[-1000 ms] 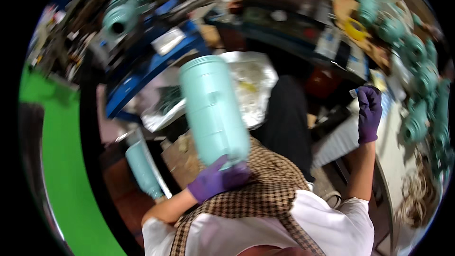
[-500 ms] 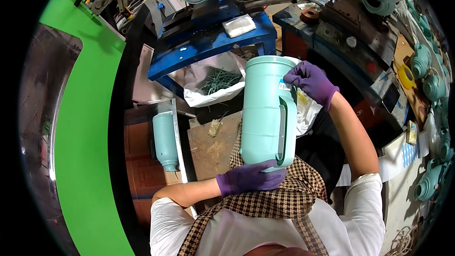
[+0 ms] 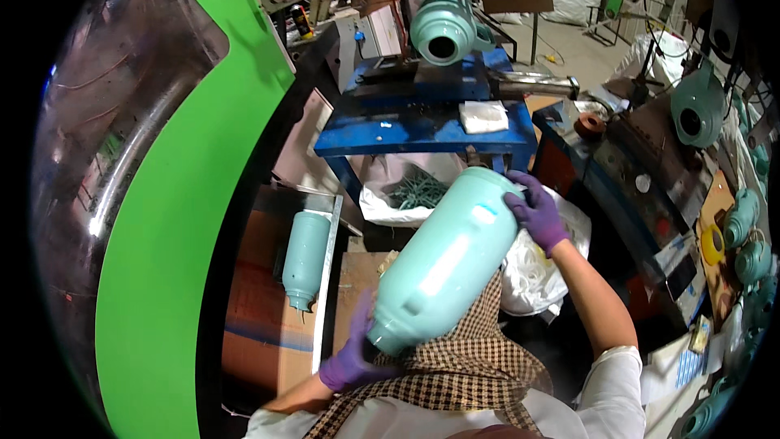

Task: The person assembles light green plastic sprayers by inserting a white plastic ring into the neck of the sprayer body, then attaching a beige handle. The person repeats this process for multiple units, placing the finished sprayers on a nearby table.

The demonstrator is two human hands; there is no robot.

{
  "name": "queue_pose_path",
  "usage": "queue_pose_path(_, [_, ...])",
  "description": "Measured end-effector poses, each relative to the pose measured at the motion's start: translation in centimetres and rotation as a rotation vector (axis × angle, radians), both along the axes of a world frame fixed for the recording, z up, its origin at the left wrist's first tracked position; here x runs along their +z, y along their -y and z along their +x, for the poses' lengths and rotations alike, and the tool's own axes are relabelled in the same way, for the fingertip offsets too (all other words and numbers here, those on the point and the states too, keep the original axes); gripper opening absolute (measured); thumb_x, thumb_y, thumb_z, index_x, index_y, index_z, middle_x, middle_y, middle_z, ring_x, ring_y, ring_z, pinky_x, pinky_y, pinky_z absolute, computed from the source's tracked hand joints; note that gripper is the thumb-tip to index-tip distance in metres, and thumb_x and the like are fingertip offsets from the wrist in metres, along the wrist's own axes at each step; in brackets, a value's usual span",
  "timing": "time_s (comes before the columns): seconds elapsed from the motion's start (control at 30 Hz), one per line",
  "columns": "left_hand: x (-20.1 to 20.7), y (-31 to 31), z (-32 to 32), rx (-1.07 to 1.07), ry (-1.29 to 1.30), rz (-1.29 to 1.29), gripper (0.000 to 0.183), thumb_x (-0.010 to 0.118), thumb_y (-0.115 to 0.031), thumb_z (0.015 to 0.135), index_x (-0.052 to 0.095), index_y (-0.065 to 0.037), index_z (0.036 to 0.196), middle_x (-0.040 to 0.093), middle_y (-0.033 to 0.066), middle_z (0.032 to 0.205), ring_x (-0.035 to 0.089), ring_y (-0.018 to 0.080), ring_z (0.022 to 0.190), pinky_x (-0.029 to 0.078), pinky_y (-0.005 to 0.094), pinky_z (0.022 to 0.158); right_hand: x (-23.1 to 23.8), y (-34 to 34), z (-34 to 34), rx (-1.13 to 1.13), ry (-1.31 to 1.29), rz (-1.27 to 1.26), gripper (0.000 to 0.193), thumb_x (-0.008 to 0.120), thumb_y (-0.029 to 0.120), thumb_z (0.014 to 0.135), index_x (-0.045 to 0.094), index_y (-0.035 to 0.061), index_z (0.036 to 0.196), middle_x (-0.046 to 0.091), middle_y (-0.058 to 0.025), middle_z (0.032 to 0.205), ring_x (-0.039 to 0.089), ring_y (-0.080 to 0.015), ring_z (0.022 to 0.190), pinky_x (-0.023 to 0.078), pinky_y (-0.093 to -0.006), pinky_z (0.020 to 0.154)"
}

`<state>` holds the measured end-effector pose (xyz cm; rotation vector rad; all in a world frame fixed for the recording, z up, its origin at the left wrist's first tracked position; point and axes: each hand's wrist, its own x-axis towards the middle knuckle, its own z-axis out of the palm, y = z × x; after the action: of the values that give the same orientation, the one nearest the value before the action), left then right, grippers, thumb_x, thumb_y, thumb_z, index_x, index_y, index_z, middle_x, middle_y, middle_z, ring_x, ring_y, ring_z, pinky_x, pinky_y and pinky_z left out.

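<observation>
Held aloft on the person's near side of the blue metal bench point(image 3: 406, 140), the mint-green plastic jug shell point(image 3: 447, 264) looks fully moulded and in one piece, tilted with its narrow end toward the wearer. The left hand point(image 3: 357, 362) has thumb and fingers spread about that narrow end, though how tightly they close is hidden; the right hand point(image 3: 532, 210) pinches the wide rim. A light-blue patch near that rim is too glared to tell as sticker or shine. Setting the shell down is not yet done. A similar bottle-shaped shell point(image 3: 307, 254) lies left of the bench; another jug point(image 3: 444, 28) sits upon it. Whether either is finished cannot be told.
</observation>
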<state>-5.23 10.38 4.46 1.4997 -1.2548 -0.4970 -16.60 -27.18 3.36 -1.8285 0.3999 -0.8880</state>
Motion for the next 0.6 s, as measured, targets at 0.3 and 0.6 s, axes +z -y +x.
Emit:
queue_pose_path(0.3, [-4.4,-1.2,-0.3,0.490,-0.632,-0.233,0.064,0.062,-0.009,0.090,0.033,-0.009,0.148,0.047,0.0194,0.137,0.057,0.0314,0.116,0.052,0.0436,0.092,15.5,7.6,19.6,-0.530,-0.683,-0.749,0.057,0.071,0.031,0.087,0.051,0.0256,0.141,0.064,-0.0185,0.119,0.066,-0.0348,0.111,0.053,-0.0458,0.093])
queue_pose_path(0.6, [7.9,5.9,10.7,0.329,-0.372,-0.428,0.081,0.063,-0.006,0.087,0.025,-0.016,0.158,0.055,0.0104,0.131,0.063,0.0228,0.105,0.056,0.0339,0.081,6.5,-4.6,-9.5,-0.342,0.304,-1.273,0.038,0.079,0.026,0.063,0.059,0.0128,0.092,0.061,-0.0107,0.091,0.062,-0.0340,0.081,0.050,-0.0450,0.069])
